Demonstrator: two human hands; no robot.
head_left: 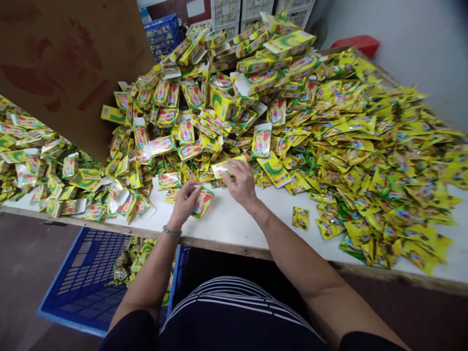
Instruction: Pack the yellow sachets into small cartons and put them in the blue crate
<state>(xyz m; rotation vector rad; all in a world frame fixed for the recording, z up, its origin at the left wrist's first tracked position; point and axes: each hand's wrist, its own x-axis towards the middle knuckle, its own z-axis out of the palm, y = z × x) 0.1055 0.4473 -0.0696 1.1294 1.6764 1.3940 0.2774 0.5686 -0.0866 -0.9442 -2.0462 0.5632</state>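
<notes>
Head view shows a red-printed, yellow-green cardboard box point(204, 203) pinched in the left hand point(185, 201), the right hand point(241, 182) at a white-ended yellow carton point(220, 169), grip unclear.

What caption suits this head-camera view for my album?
Left hand at a box, right hand by another box, before heaped boxes and yellow packets.

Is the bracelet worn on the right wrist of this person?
No, the bracelet circles the wrist of the left hand, while none shows at the right hand.
</notes>
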